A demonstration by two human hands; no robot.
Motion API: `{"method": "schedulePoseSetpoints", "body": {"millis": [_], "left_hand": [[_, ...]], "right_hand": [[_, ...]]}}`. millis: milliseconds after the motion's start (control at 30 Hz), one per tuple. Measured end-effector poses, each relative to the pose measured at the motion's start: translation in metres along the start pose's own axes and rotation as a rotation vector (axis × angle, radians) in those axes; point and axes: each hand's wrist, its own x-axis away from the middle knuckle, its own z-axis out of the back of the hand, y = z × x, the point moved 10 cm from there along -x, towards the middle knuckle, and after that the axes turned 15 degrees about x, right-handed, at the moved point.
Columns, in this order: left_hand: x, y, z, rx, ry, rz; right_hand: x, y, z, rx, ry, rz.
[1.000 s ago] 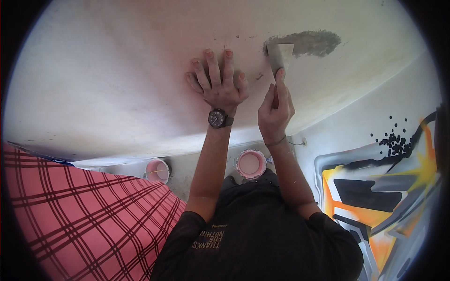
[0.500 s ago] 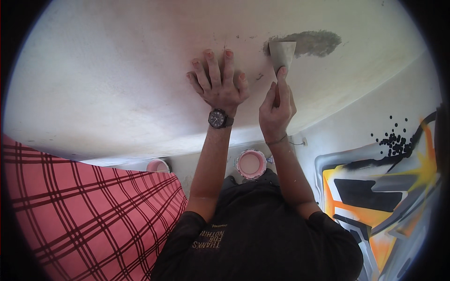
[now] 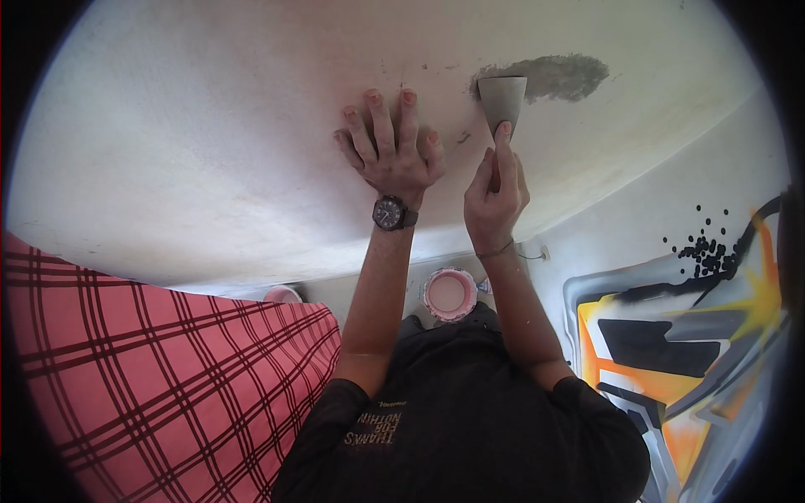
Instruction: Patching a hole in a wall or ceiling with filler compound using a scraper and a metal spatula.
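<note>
My left hand (image 3: 390, 155), with a dark wristwatch (image 3: 392, 213), lies flat with fingers spread on a white plastered surface (image 3: 210, 134). My right hand (image 3: 495, 197) grips the handle of a putty knife (image 3: 501, 99), index finger along the blade. The blade, coated with grey filler, rests at the left end of a rough grey filler patch (image 3: 549, 77) on the white surface. The two hands are a short way apart.
A pink bucket (image 3: 450, 293) stands below between my forearms, with another pink rim (image 3: 282, 293) to its left. A red plaid cloth (image 3: 159, 386) fills the lower left. A wall with orange, black and grey graffiti (image 3: 671, 360) is at the right.
The putty knife blade has turned from a narrow tilted view to its broad face, staying at the patch's left end. My left hand has stayed put. The plaid cloth has shifted in view.
</note>
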Motion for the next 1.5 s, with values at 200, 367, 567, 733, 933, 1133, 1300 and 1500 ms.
{"method": "schedulePoseSetpoints", "body": {"millis": [200, 367, 567, 733, 933, 1133, 1300, 1500], "left_hand": [[0.0, -0.002, 0.001, 0.003, 0.004, 0.0], [-0.001, -0.005, 0.003, 0.004, 0.012, -0.002], [-0.001, -0.004, 0.001, 0.009, 0.012, -0.002], [0.001, 0.0, 0.0, 0.0, 0.006, -0.014], [0.0, 0.008, -0.004, 0.006, 0.003, -0.013], [0.0, 0.015, -0.008, 0.0, -0.007, -0.023], [-0.003, 0.021, -0.011, 0.007, -0.014, -0.027], [-0.002, 0.028, -0.012, 0.011, -0.018, -0.029]], "right_hand": [[0.005, 0.002, -0.003, 0.054, -0.076, -0.039], [0.006, -0.006, -0.002, 0.018, -0.017, -0.012], [0.005, -0.005, -0.002, 0.035, -0.025, -0.011], [0.006, 0.002, 0.0, -0.015, 0.033, -0.028], [0.005, 0.011, 0.0, -0.037, -0.015, -0.02], [-0.005, 0.024, 0.009, -0.024, 0.001, -0.026], [-0.008, 0.024, 0.01, -0.051, 0.025, 0.007], [-0.006, 0.028, 0.011, -0.065, 0.001, -0.021]]}}
